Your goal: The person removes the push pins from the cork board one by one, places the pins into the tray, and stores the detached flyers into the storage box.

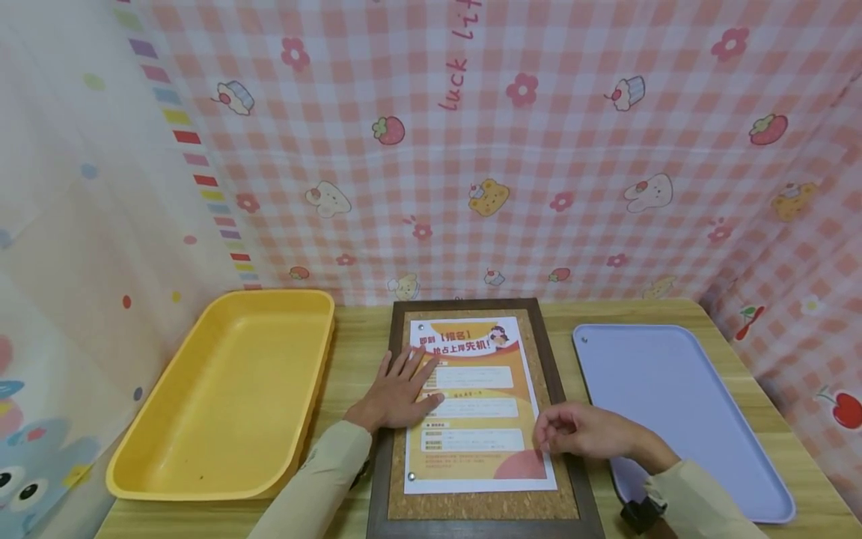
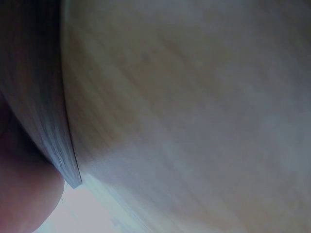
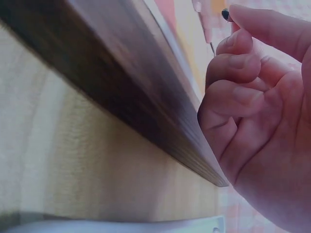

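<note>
“Cork fills the middle of that board (image 1: 485, 507), doesn't it?”

“Yes, inside a dark frame (image 1: 548, 367), on the tabletop (image 1: 364, 329). A printed sheet (image 1: 471, 374) lies over the cork, with one pin (image 1: 421, 327) at its far left corner and a second at its near left corner.”

“Where is the left grip (image 1: 397, 397)?”

“On the sheet's left part, fingers straight and spread, thumb towards the middle.”

“And the right grip (image 1: 582, 430)?”

“Over the frame's right side, by the sheet's right edge, fingers curled. The right wrist view shows thumb and forefinger pinching a small dark thing (image 3: 225, 14), too tiny to name. I can't tell whether those fingertips touch the sheet.”

“What flanks the board?”

“A yellow bin (image 1: 202, 434) on the left; on the right a purple tray (image 1: 673, 397), its near left part beneath the right forearm.”

“And behind?”

“A pink checked cloth (image 1: 539, 165) hangs at the far side, printed with strawberries, flowers and cupcakes.”

“What about the left wrist view?”

“Blurred: mostly tabletop, plus a strip of frame.”
</note>
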{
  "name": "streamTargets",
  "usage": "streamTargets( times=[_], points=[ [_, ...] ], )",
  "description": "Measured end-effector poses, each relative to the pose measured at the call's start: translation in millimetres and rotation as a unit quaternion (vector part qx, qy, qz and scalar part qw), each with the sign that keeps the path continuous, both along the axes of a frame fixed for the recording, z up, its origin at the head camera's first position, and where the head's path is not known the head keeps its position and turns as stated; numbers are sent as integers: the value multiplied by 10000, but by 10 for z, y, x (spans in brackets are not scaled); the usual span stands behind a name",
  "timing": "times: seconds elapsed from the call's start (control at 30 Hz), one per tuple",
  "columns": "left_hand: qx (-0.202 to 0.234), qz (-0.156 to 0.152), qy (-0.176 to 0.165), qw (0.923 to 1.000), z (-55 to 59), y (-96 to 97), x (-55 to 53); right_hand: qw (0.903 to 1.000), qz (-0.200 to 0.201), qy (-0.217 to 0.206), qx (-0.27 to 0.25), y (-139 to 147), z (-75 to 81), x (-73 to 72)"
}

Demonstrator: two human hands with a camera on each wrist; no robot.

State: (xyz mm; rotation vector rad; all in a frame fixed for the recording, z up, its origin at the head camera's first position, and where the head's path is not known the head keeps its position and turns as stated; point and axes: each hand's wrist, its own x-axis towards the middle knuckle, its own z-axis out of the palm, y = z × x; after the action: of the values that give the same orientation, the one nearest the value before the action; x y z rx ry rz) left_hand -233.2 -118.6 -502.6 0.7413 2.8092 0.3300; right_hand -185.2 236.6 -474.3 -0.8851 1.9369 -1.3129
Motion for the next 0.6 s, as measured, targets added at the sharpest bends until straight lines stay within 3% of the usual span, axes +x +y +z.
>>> streamTargets(
  times=[0.3,0.47,0.6],
  points=[
    [23,67,70,10000,-125,-16,-40,9993,-300,232,-43,100,100,-59],
    [22,67,32,10000,-95,-15,-30,9977,-575,292,-205,185,161,-97],
    [52,26,-19,10000,-13,-3,-8,9939,-1015,389,-195,236,225,-122]
  ],
)
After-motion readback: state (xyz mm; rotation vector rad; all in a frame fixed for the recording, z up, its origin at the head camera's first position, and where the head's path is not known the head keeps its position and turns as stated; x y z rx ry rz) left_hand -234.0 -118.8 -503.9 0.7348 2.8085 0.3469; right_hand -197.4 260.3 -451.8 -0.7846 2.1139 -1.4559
